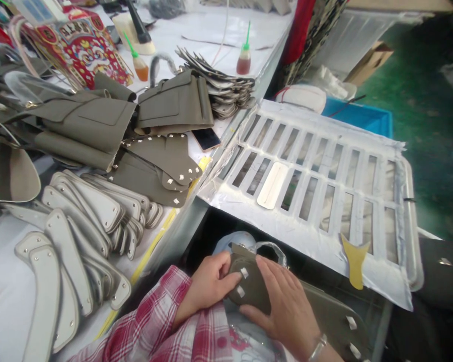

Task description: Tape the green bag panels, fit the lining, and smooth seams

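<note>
- Brown panel (pixel 257 292), bottom centre of frame: edge pinched by the left hand (pixel 210 280), face partly covered by the right hand (pixel 287 301), fingers spread.
- Probably light, bendable; best held by edges.

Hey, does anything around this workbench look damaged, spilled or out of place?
Yes, mildly: the white covering on the slatted rack looks ragged, with uneven, wrinkled edges. I see no spill, and the olive panel at your left hand and right hand shows no obvious damage.
</note>
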The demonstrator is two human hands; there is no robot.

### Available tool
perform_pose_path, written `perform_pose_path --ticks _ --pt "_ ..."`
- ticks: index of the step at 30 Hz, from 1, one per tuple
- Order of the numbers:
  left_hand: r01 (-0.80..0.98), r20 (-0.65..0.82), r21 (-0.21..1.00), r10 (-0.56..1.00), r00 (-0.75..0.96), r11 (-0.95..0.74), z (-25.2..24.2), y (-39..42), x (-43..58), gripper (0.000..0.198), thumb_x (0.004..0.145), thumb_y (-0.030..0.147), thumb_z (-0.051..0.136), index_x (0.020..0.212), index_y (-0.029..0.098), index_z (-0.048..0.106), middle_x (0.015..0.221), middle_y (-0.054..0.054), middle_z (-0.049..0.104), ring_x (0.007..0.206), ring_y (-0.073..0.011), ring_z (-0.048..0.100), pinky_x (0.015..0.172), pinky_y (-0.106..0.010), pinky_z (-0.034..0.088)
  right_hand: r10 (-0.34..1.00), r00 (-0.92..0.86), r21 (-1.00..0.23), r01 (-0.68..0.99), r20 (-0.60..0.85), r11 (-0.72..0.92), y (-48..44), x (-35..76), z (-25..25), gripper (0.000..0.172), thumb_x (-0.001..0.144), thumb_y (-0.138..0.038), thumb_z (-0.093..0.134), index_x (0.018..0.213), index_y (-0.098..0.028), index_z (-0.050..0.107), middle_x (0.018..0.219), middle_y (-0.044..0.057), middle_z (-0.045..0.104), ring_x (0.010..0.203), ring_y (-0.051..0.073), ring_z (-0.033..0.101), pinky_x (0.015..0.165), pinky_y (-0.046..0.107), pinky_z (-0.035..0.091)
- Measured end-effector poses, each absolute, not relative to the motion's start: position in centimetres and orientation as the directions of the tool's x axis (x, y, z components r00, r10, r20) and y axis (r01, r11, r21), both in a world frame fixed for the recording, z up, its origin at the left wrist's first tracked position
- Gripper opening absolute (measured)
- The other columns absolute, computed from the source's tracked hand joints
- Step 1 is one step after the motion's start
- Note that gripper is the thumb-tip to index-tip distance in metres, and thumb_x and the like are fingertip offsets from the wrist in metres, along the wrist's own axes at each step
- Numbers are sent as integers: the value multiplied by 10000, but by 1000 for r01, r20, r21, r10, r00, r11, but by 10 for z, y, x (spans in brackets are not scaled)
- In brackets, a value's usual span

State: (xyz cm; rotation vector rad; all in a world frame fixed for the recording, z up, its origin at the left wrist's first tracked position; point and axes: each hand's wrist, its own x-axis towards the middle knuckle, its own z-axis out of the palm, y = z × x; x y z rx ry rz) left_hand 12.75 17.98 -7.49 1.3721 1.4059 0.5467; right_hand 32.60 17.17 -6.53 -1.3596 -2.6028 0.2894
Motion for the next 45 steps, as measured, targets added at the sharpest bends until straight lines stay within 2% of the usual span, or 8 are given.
perform_pose_path --ticks 6,13,16,18,20,24,34,45 --pt "418 -356 874 913 200 249 -75 183 128 324 781 325 553 613 188 312 561 60 331 532 -89 311 496 -220 246 840 -542 -244 818 -22 521 170 324 -61 760 771 -629 528 1344 -150 388 1333 106 471 1175 285 431 946 443 337" --pt "396 -313 888 939 143 235 -75 175 133 328 800 361 550 631 186 329 592 60 329 558 -91 334 527 -214 283 844 -529 -306 821 -94 481 171 322 -51 768 771 -600 547 1334 -100 393 1348 130 450 1190 290 411 963 461 338" --pt "357 -323 898 937 134 259 -72 171 133 192 802 357 566 833 192 472 624 62 382 575 -102 388 547 -214 333 860 -503 -321 832 -91 453 165 336 -51 795 739 -579 595 1332 -91 388 1320 140 471 1171 290 426 968 458 340" --pt "393 -277 898 949 153 198 -70 171 132 296 818 328 555 1084 211 500 705 42 467 635 -119 455 612 -229 388 874 -479 -316 844 -82 433 160 343 -51 803 717 -566 624 1337 -115 384 1327 132 462 1168 297 423 973 471 331" --pt "429 -169 901 963 208 65 -69 173 132 359 834 291 538 1188 241 509 910 -8 535 817 -145 517 773 -259 420 881 -466 -322 849 -79 419 157 346 -51 796 707 -559 637 1335 -140 387 1332 125 455 1164 303 420 969 481 328" --pt "327 -39 943 954 296 -63 -71 175 136 278 869 237 476 1131 219 569 1169 -53 509 1112 -187 463 1005 -301 335 876 -474 -379 830 -92 409 160 336 -45 776 687 -523 673 1317 -158 405 1307 122 473 1138 303 436 958 479 332" --pt "196 -8 979 953 303 -54 -82 177 139 233 859 224 474 1054 183 595 1087 -54 569 1063 -199 505 978 -323 373 851 -514 -525 757 -112 389 177 315 -44 644 612 -446 704 1144 -143 504 1096 108 566 993 282 510 880 431 390" --pt "194 -14 980 963 270 -40 -83 175 140 246 845 193 444 1035 165 597 1063 -59 591 1032 -198 524 967 -322 390 815 -574 -400 767 -77 502 169 314 -48 741 711 -499 637 1327 -155 410 1304 113 480 1116 303 446 945 464 340"
